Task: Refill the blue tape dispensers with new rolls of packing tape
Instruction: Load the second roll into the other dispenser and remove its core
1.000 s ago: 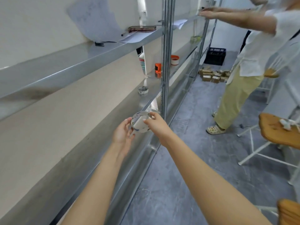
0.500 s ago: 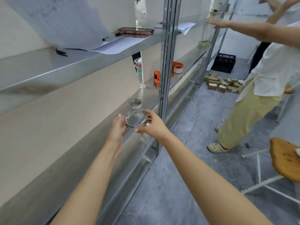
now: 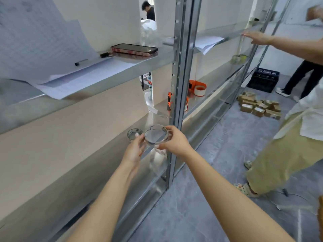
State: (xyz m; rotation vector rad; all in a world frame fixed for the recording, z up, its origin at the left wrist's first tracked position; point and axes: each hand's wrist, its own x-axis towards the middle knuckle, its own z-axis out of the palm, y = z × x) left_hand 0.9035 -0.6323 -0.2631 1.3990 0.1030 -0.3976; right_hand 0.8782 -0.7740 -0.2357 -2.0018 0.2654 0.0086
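I hold a clear roll of packing tape over the metal shelf, its open ring facing me. My right hand grips its right rim with thumb and fingers. My left hand touches its left edge with the fingertips. A second clear tape roll lies flat on the shelf just behind my left hand. Farther along the shelf stand orange tape dispensers, one with a white roll. No blue dispenser is visible.
An upright steel post stands right beside my hands. The upper shelf carries papers, a pen and a phone. A person in khaki trousers stands at right, reaching to the shelf. Small cardboard boxes and a black crate sit on the floor.
My hands carried the tape roll upward and along the shelf, and turned it so its ring faces me. My view tilted up, and the other person's arm stayed on the upper shelf.
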